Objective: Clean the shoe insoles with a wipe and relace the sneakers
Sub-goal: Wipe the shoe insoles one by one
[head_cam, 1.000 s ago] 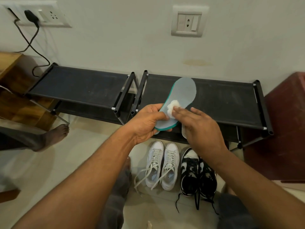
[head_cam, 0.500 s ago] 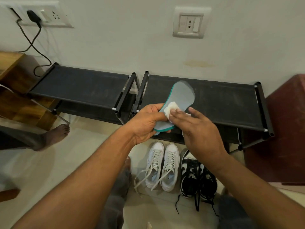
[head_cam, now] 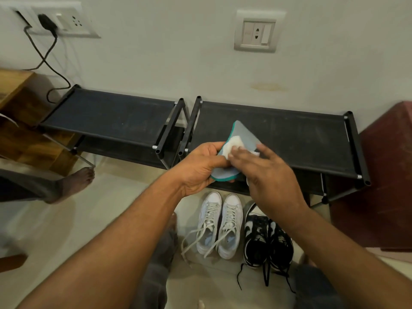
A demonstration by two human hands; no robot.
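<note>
The insole [head_cam: 245, 133] is held in the air in front of the black shoe rack [head_cam: 301, 139], above the sneakers. The left hand [head_cam: 198, 168] grips its heel end, with the thumb on top and the other fingers curled below. The right hand [head_cam: 269, 177] presses the white wipe [head_cam: 234, 144] on the grey upper face with rather straight fingers [head_cam: 239, 152]; it does not curl round anything.

The insole looks light, thin and bendable, probably foam with a teal edge. It should bend easily under pressure, so the grip at the heel with support from below seems right, and the free toe end may flap. The wipe is soft and probably damp, which could make the surface slippery.

The white sneakers [head_cam: 220, 224] and the black sneakers [head_cam: 267, 237] stand side by side on the floor [head_cam: 66, 230], with loose laces. I can read no writing; a pale mark on the side of the black pair is perhaps a logo, but it is too small to tell.
</note>
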